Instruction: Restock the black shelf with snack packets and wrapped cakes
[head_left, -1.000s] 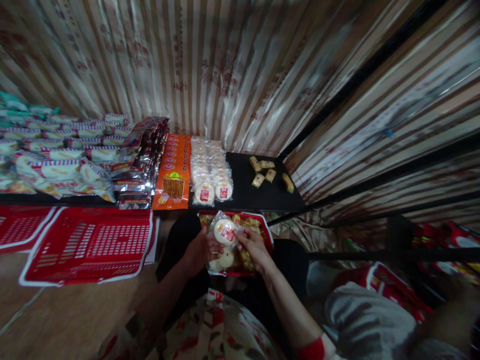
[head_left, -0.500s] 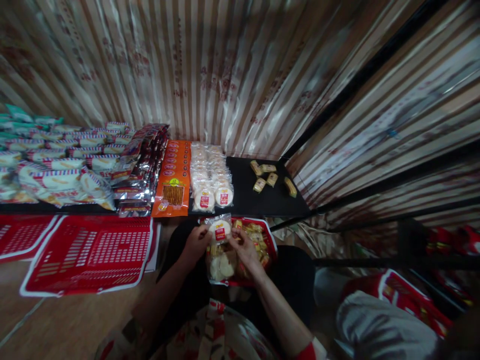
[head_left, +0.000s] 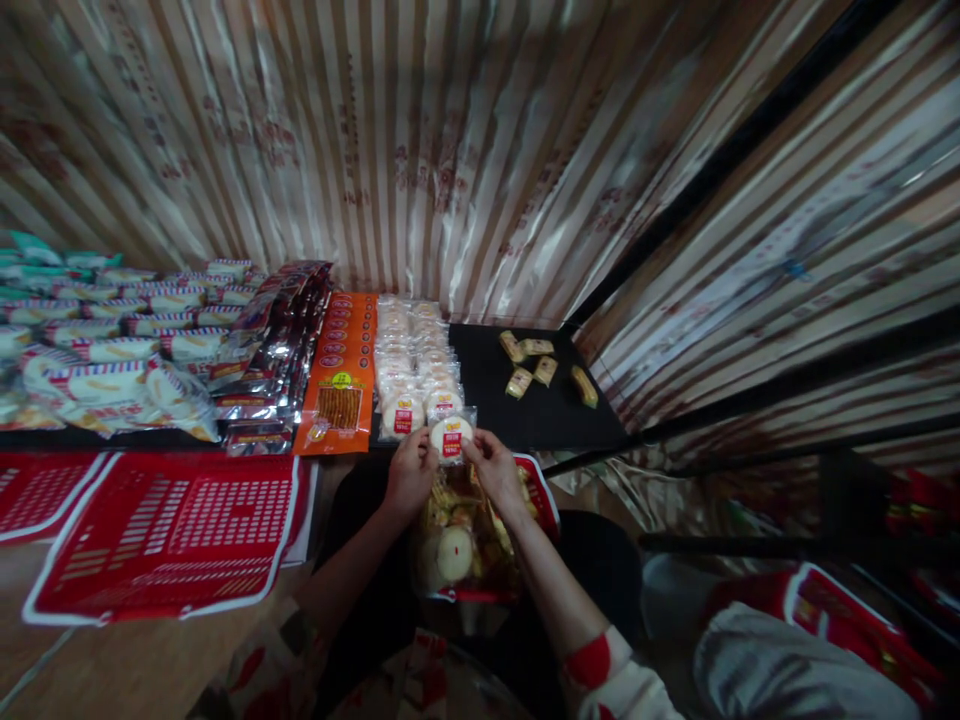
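Both my hands hold one clear packet with a round white cake and a red label (head_left: 451, 435) at the front edge of the black shelf (head_left: 551, 412). My left hand (head_left: 410, 474) pinches its left side, my right hand (head_left: 494, 469) its right side. The packet sits at the near end of two rows of the same round cake packets (head_left: 411, 362). Below my hands a red basket (head_left: 546, 497) rests on my lap, holding more round cakes (head_left: 454, 553) and small yellow snack packs.
An orange snack pack row (head_left: 341, 375), dark packets (head_left: 271, 355) and striped white packets (head_left: 105, 350) fill the shelf to the left. Several small yellow packs (head_left: 534, 362) lie on the shelf's right. Red flat baskets (head_left: 169, 530) hang below. A striped curtain stands behind.
My hands lifted the cake packet out of the basket and carried it forward to the shelf's front edge, at the end of the cake rows.
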